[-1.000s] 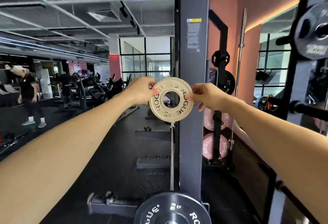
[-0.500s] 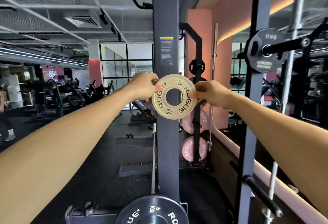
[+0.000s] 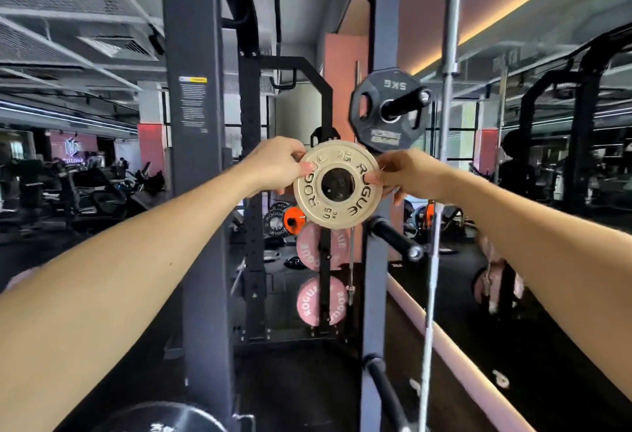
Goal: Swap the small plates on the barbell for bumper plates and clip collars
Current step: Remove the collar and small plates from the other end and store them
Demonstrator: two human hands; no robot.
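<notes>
Both hands pinch the small plate (image 3: 337, 184), left hand (image 3: 273, 166) and right hand (image 3: 407, 175) on opposite edges, keeping it upright at arm's length, facing the rack (image 3: 371, 260), probably lining it up with a storage peg (image 3: 393, 236).

Small plate (image 3: 337, 184): cream-tan face, dark raised lettering, black centre hole. 5 kg plate (image 3: 384, 113): black, grey lettering. Rack upright (image 3: 195, 192): dark grey, white label with yellow strip. Two bumper plates (image 3: 319, 300) low on rack: pink, white lettering. Small disc (image 3: 294, 220) behind: orange. Bumper plate (image 3: 160, 419) at bottom edge: black, white lettering. Wall (image 3: 345, 65): salmon pink. Floor (image 3: 297, 383): black.
</notes>
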